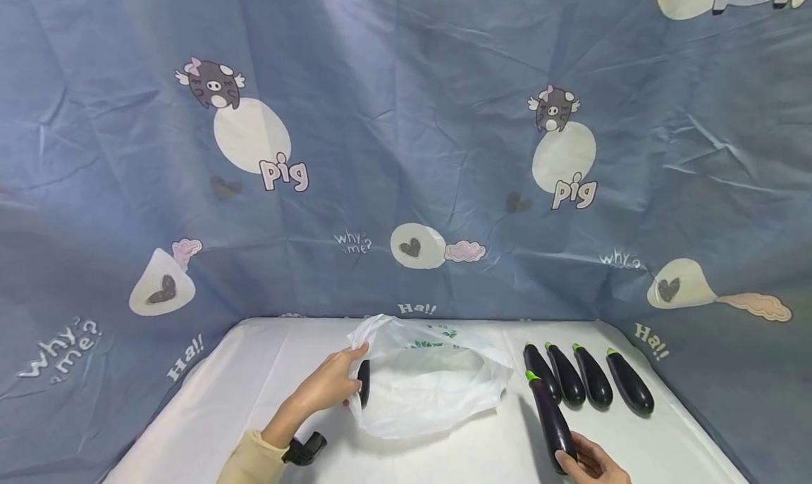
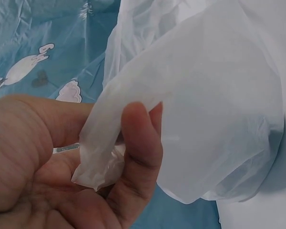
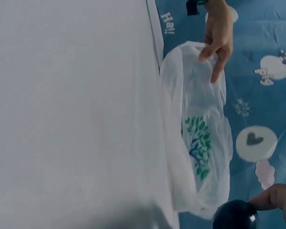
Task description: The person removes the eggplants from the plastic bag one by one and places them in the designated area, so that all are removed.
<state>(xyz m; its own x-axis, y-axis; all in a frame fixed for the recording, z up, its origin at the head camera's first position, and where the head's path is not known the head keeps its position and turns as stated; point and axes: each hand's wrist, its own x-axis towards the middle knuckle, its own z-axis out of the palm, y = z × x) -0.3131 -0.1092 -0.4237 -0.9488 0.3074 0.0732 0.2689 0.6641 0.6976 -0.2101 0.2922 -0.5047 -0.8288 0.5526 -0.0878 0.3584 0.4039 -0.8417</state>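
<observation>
A white plastic bag (image 1: 431, 403) with a green leaf print stands on the table with its mouth spread open. My left hand (image 1: 333, 378) pinches the bag's left rim; in the left wrist view, thumb and fingers grip the thin film. Beside that hand shows a dark, glossy shape (image 1: 364, 383), mostly hidden, so its kind is unclear. To the right of the bag, my right hand (image 1: 590, 463) holds an eggplant (image 1: 550, 417) by its thick end, green cap pointing away. In the right wrist view only the eggplant's rounded end (image 3: 236, 215) and part of the hand appear.
Several more eggplants (image 1: 594, 377) lie side by side at the table's right, caps toward the back. The table (image 1: 235, 378) has a white cover. A blue printed curtain (image 1: 406, 153) hangs behind and along both sides.
</observation>
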